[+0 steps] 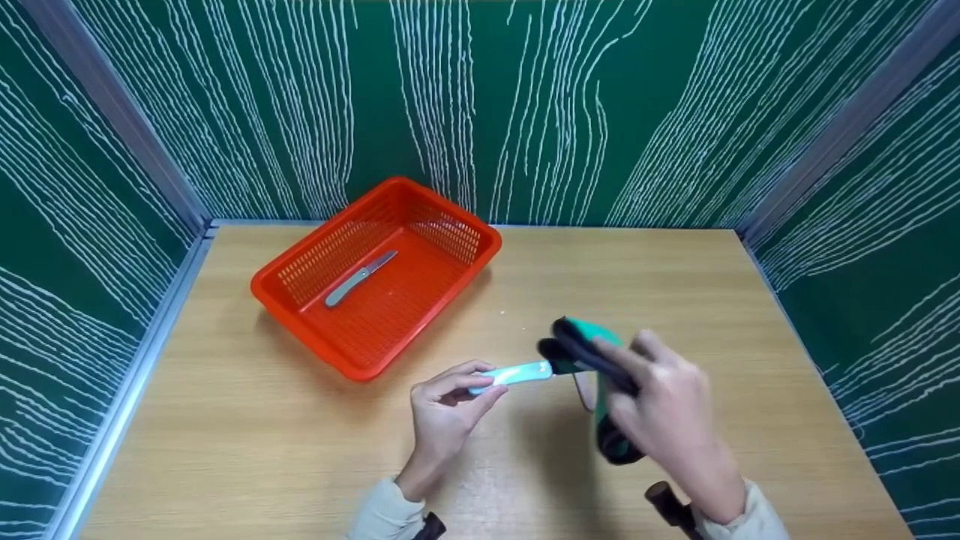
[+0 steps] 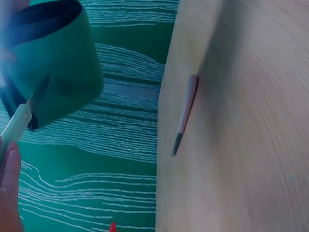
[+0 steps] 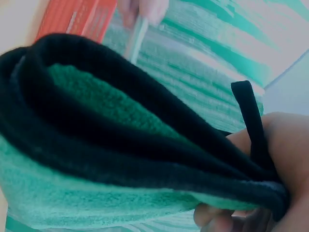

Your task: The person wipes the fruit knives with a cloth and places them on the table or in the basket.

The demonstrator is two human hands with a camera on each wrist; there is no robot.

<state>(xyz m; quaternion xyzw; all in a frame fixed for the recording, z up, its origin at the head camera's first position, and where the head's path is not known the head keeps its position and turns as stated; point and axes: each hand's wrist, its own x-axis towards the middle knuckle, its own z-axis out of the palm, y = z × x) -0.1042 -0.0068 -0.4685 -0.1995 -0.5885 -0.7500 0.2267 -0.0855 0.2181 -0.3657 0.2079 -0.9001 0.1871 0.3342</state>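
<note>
In the head view my left hand (image 1: pixel 444 420) pinches a small knife (image 1: pixel 517 374) by its pale handle, the blade pointing right. My right hand (image 1: pixel 670 405) grips a folded green cloth (image 1: pixel 598 330) with black edging, and its folds cover the blade in that view. From the left wrist, the knife's dark blade shows against the cloth (image 2: pixel 67 72). The right wrist view shows the cloth's fuzzy green face (image 3: pixel 96 203) bunched in my fingers, with a black loop (image 3: pixel 248 104) sticking up. A second knife (image 2: pixel 188 104) with a brownish handle lies on the table, partly behind the cloth in the head view.
At the back left of the wooden table (image 1: pixel 225 420) stands a red plastic basket (image 1: pixel 315 352). Inside it lies a knife (image 1: pixel 360 279) with a grey handle. Green panels (image 1: pixel 502 112) with white streaks close off the back and both sides.
</note>
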